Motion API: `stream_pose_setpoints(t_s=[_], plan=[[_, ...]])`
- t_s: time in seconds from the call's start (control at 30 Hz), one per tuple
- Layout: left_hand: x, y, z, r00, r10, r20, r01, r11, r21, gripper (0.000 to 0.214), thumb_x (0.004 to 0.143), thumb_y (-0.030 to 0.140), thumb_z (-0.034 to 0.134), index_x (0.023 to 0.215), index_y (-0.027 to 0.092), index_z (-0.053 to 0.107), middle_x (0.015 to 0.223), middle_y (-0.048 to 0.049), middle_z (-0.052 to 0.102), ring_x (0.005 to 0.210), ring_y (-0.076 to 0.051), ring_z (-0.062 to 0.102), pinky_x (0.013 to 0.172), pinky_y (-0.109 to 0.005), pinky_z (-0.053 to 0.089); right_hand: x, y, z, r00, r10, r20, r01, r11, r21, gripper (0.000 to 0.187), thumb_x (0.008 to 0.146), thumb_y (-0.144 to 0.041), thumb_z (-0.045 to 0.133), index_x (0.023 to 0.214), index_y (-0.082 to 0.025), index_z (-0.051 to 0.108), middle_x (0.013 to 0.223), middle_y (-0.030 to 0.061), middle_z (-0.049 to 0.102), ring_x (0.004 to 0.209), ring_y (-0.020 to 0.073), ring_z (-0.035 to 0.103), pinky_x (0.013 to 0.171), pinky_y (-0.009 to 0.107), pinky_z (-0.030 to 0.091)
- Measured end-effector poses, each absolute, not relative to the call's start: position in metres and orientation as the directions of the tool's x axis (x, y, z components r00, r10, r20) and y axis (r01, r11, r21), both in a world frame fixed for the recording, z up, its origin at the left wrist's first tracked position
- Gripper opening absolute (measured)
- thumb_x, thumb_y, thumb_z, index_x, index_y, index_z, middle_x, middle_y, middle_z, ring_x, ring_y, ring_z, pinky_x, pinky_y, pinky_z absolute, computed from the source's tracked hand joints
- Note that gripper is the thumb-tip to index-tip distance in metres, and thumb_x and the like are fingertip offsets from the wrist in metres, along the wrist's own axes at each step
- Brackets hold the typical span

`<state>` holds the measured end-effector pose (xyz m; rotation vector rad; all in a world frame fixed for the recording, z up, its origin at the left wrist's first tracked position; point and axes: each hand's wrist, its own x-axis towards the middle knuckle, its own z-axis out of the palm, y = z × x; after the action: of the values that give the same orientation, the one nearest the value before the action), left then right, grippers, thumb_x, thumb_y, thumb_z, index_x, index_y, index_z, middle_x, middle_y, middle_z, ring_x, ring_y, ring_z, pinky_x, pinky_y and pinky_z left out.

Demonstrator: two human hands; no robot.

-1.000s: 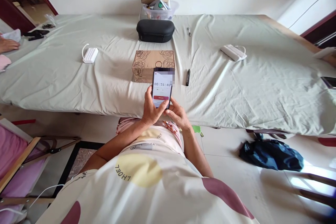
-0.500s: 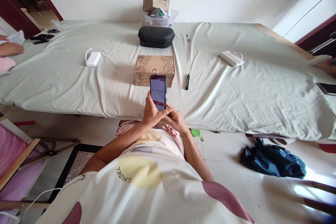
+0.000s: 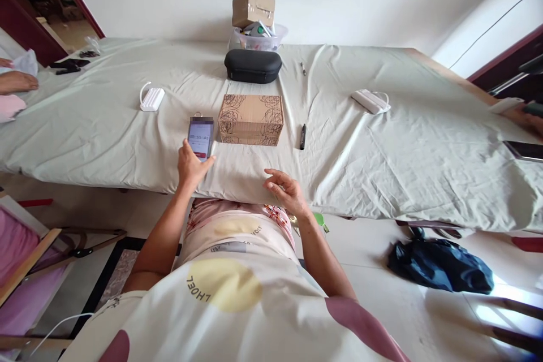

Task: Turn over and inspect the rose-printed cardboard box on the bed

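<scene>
My left hand [image 3: 193, 165] is closed around the lower part of a smartphone [image 3: 201, 138], whose lit screen shows running timer digits. The phone is just left of a cardboard box [image 3: 251, 116] with black scribbled loops on its faces. A ring sticks up at the phone's top edge. My right hand [image 3: 288, 189] hovers near the table's front edge, fingers apart and nothing in them. A black marker [image 3: 302, 137] lies to the right of the box.
Behind the box are a black zip case [image 3: 253, 66] and a plastic basket [image 3: 258, 42] with a carton [image 3: 253, 8] on top. White power strips [image 3: 153, 99] [image 3: 370, 102] lie on either side. Another person's hand [image 3: 17, 82] rests at the far left of the cloth-covered table [image 3: 424, 164].
My left hand has carried the phone leftward, from in front of the box to beside it. My right hand has let go of the phone and moved slightly right.
</scene>
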<state>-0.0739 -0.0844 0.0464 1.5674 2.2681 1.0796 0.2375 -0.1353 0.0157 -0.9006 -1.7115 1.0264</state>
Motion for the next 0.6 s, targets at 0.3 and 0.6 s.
stream_pose_setpoints(t_s=[0.3,0.6], plan=[[-0.140,-0.057,0.036,-0.423,0.886,0.189,0.841,0.307,0.446,0.111,0.077,0.041,0.078,0.159,-0.009,0.024,0.149,-0.0376,0.050,0.146,-0.046,0.048,0.125,-0.057,0.036,0.258,-0.025,0.074,0.002,0.759,0.651,0.366,0.606,-0.706,0.055,0.103,-0.065,0.050,0.142,-0.028,0.062,0.119,0.0082,0.073,0.105,0.0214,0.070,0.091,0.038,0.060],[-0.116,-0.048,0.036,-0.214,0.890,0.403,0.847,-0.037,0.531,0.107,0.083,0.047,0.078,0.165,0.008,0.021,0.168,-0.0297,0.031,0.161,-0.042,0.024,0.132,-0.059,0.020,0.250,0.047,0.026,-0.156,0.768,0.621,0.534,0.595,-0.601,0.098,0.093,-0.084,0.046,0.170,-0.027,0.025,0.164,0.0167,0.045,0.130,0.0346,0.061,0.097,0.050,0.061]])
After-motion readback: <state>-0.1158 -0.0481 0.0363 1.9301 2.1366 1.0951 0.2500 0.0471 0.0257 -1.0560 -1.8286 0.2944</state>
